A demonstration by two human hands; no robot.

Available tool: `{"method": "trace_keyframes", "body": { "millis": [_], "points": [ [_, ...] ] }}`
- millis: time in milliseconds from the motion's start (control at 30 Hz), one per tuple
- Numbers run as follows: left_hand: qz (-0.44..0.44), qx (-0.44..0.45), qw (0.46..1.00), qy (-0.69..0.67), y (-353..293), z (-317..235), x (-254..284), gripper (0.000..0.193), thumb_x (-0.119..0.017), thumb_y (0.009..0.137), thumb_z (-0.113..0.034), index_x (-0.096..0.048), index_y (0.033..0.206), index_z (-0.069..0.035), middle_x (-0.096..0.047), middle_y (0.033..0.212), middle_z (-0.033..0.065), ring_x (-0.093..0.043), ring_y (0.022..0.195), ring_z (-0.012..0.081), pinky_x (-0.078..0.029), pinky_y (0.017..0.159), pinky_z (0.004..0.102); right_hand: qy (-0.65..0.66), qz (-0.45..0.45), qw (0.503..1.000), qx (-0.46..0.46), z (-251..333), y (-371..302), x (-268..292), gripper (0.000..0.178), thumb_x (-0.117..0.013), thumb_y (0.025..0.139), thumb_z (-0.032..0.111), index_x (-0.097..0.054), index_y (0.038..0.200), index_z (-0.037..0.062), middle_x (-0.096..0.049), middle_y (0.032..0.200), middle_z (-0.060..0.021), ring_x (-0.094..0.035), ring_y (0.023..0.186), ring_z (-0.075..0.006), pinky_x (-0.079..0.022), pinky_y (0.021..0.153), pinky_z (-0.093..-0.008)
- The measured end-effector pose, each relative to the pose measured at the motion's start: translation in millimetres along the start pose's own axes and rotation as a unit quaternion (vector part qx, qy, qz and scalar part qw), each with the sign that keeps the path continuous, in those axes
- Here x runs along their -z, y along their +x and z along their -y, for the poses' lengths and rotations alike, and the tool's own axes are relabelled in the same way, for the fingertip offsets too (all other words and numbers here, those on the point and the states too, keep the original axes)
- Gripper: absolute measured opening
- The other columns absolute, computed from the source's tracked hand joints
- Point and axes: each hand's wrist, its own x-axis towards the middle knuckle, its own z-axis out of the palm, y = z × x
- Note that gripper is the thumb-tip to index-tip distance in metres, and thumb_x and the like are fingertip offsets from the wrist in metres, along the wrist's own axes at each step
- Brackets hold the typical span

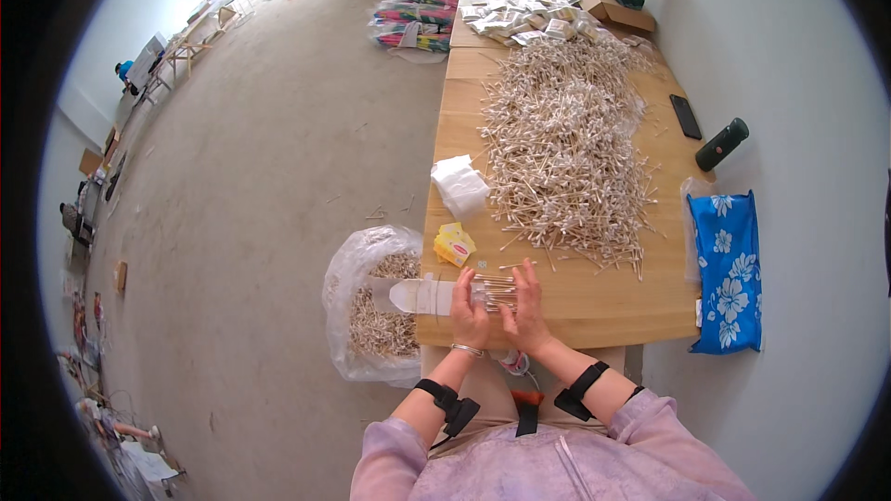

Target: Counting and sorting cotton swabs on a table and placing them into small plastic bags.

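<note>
A bundle of cotton swabs lies crosswise at the table's near edge, between my two hands. My left hand is pressed to the left ends of the swabs, fingers pointing away from me. At their right ends, my right hand closes in with fingers extended forward and thumb toward the bundle. Together the hands hold it from both sides. A whitish plastic sleeve-like piece extends from beside my left hand past the table's left edge. Just beyond sits a small stack of yellow cards.
A large heap of loose swabs covers the table's middle. White plastic sheets lie left of it. Along the right are a phone, a dark bottle and a blue floral pack. A swab-filled clear bag stands below the left edge.
</note>
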Motion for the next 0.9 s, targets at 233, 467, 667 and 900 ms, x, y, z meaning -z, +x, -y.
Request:
{"method": "trace_keyframes", "body": {
  "millis": [233,467,667,900],
  "points": [
    [-0.010,0.016,1.000,0.014,2.3,-2.8,11.8,0.051,-0.041,0.077,0.014,-0.047,0.126,0.001,-0.047,0.131,0.0133,-0.047,0.122,0.0242,-0.040,0.102,0.0324,-0.122,-0.004,0.992,-0.014,0.0,8.3,15.3,0.025,-0.067,0.073,0.008,-0.060,0.096,0.0078,-0.053,0.108,-0.0106,-0.046,0.107,-0.0305,-0.036,0.093,-0.0411],
    [0.013,0.009,0.996,0.090,5.3,-14.2,17.1,0.049,-0.048,0.078,0.012,-0.047,0.126,-0.001,-0.050,0.126,0.0107,-0.051,0.115,0.0205,-0.044,0.098,0.0304,-0.209,0.091,0.973,0.017,-4.5,37.6,14.6,0.009,-0.070,0.071,0.013,-0.063,0.076,0.0100,-0.055,0.093,-0.0046,-0.050,0.096,-0.0253,-0.040,0.083,-0.0391],
    [0.014,0.015,0.997,0.069,4.6,-9.6,20.9,0.049,-0.049,0.077,0.013,-0.048,0.124,0.000,-0.049,0.126,0.0114,-0.051,0.115,0.0210,-0.045,0.098,0.0305,-0.209,0.064,0.973,0.074,-6.4,32.5,11.8,0.010,-0.071,0.070,0.013,-0.063,0.075,0.0086,-0.056,0.089,-0.0048,-0.052,0.094,-0.0251,-0.042,0.083,-0.0387],
    [0.017,0.010,0.998,0.060,5.5,-13.0,20.7,0.048,-0.048,0.076,0.013,-0.049,0.123,0.001,-0.048,0.125,0.0115,-0.052,0.115,0.0210,-0.044,0.099,0.0300,-0.242,0.098,0.962,0.076,-6.8,38.5,13.5,0.013,-0.071,0.069,0.015,-0.063,0.077,0.0086,-0.057,0.090,-0.0059,-0.053,0.094,-0.0252,-0.044,0.082,-0.0380]
  ]
}}
